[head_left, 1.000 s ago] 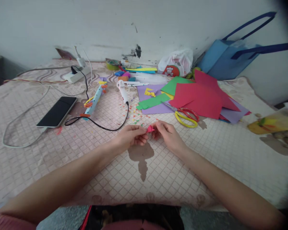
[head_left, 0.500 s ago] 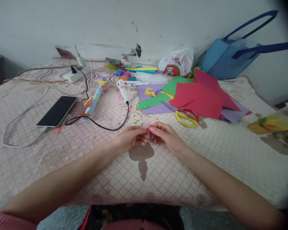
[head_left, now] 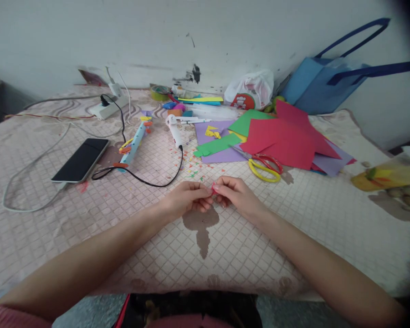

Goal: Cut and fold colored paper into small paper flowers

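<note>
Between the fingertips of both hands is a small pinkish-red piece (head_left: 213, 187), mostly covered by the fingers; it looks like paper or foam. My left hand (head_left: 193, 196) pinches it from the left, and my right hand (head_left: 235, 193) pinches it from the right, thumb on top. Both hands are just above the patterned tablecloth (head_left: 259, 255). Beyond them lie scattered paper scraps (head_left: 194, 174). Scissors (head_left: 264, 169) with yellow and red handles rest to the right, their blades reaching toward a green strip (head_left: 217, 145).
A white glue gun (head_left: 174, 131) with a black cord lies ahead. Left are a phone (head_left: 81, 160), a light-blue decorated strip (head_left: 134, 146) and a power strip (head_left: 110, 107). Red sheets (head_left: 282, 141), a blue bag (head_left: 323, 86) and a cup (head_left: 389, 173) are on the right.
The fingertips have closed further over the pinkish-red piece, so less of it shows. Both hands sit slightly lower in the view; the other things have stayed in place.
</note>
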A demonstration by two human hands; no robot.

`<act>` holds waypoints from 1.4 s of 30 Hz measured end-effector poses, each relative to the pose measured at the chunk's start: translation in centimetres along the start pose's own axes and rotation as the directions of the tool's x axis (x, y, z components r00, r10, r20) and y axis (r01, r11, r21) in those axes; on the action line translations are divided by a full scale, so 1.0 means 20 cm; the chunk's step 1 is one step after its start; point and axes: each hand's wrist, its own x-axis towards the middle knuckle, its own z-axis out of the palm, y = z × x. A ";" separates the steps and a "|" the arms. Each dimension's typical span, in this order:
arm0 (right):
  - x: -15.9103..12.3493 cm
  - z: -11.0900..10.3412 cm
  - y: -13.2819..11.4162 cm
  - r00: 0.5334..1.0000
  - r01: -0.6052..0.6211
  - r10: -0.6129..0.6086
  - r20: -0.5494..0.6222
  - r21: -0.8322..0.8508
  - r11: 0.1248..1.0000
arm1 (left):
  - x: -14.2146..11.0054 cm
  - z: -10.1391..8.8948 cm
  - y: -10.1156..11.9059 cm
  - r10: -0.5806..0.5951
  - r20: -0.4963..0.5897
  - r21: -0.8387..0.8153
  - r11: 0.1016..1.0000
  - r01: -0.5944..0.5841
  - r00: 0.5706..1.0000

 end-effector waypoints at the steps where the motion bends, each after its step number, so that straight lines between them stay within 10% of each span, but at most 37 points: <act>1: 0.00 0.00 0.00 1.000 -0.009 0.009 0.002 0.010 1.000 | 0.00 0.00 0.00 -0.049 0.020 -0.050 0.998 0.050 0.999; 8: -0.01 0.01 -0.02 0.998 -0.057 0.057 0.003 0.116 0.992 | 0.03 -0.02 0.02 -0.275 0.085 -0.256 0.923 0.287 0.958; 17: 0.01 -0.03 -0.01 0.973 0.222 -0.219 0.076 -0.038 0.974 | 0.00 0.00 0.04 -0.319 0.170 -0.349 0.865 0.359 0.933; 24: 0.02 -0.05 -0.01 0.981 0.178 -0.184 -0.067 -0.091 0.980 | 0.01 0.01 0.01 -0.043 -0.046 -0.068 0.997 0.040 0.998; 30: 0.01 -0.03 0.00 0.986 0.155 -0.157 -0.060 -0.031 0.987 | 0.00 0.00 0.00 0.360 -0.063 0.409 0.860 -0.305 0.931; 37: 0.01 -0.03 0.01 0.993 0.119 -0.117 0.027 -0.087 0.989 | 0.00 -0.01 -0.01 0.358 -0.058 0.447 0.844 -0.296 0.932; 42: 0.01 -0.04 0.01 0.942 0.293 -0.331 -0.056 -0.341 0.893 | 0.00 0.00 0.02 0.145 -0.107 0.161 0.979 -0.127 0.984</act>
